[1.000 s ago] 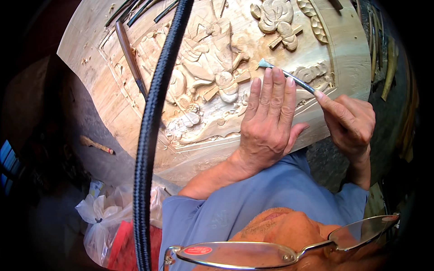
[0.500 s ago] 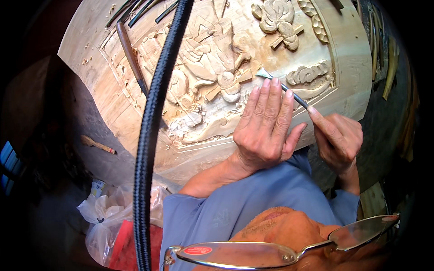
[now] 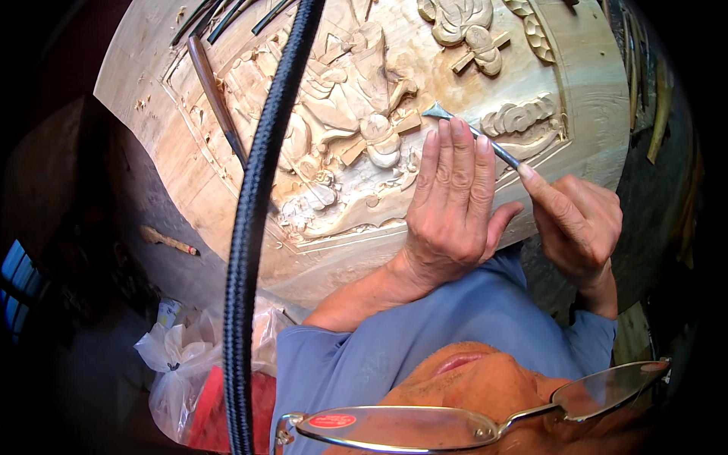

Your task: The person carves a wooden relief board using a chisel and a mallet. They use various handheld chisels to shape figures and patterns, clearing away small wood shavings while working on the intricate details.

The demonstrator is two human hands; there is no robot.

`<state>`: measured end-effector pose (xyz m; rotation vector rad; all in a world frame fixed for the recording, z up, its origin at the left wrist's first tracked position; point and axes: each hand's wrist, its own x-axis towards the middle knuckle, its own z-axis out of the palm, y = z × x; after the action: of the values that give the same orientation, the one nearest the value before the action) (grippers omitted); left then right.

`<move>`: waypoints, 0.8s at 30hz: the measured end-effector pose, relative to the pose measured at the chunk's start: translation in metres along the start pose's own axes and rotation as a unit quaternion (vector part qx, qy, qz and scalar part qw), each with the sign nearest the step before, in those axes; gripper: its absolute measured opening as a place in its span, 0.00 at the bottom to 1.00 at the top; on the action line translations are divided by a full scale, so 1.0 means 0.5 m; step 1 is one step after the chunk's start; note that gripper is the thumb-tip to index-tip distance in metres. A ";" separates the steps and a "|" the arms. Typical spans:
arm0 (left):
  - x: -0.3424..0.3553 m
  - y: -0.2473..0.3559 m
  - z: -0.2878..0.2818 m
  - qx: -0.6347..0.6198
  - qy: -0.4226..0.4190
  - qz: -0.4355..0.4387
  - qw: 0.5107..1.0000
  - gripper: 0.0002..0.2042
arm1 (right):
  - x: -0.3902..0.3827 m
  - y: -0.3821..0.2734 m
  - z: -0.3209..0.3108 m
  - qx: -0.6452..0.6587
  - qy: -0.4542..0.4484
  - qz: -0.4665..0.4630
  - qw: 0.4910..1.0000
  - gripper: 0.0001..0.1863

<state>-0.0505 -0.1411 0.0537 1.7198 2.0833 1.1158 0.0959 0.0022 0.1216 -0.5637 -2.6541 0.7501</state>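
the grey floor (image 3: 186, 274) lies in dim light, deep shadow surrounding a bluish patch (image 3: 18, 274) at left.

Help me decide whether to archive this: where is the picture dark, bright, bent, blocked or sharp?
Head view: the carved board brightly lit, its edges looking bowed; head view, corners: near black; head view, left of centre: a black cable hides part of the board; head view, middle: the chisel looks fairly sharp.

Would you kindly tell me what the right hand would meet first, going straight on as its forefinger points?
Probably the left hand, just ahead along the chisel, though depth is unclear.
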 end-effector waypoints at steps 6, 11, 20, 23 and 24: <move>-0.014 0.001 0.011 -0.003 -0.023 0.003 1.000 0.43 | -0.010 -0.006 0.019 -0.003 0.028 0.002 1.000 0.28; -0.018 -0.001 0.009 0.003 -0.021 0.011 1.000 0.42 | -0.027 -0.025 0.043 0.007 0.070 0.031 0.997 0.28; -0.010 0.005 0.010 0.041 0.092 0.006 0.995 0.35 | -0.075 -0.098 0.109 -0.041 0.135 0.077 0.987 0.26; -0.010 0.015 0.007 0.050 0.086 0.010 0.995 0.28 | -0.084 -0.116 0.106 -0.044 0.129 0.094 0.986 0.25; -0.010 0.017 0.006 0.048 0.087 0.008 0.995 0.26 | -0.086 -0.115 0.110 -0.039 0.136 0.092 0.986 0.24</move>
<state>-0.0409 -0.1441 0.0555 1.7405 2.2634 1.2300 0.0944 -0.0858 0.1003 -0.8762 -2.4086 0.5741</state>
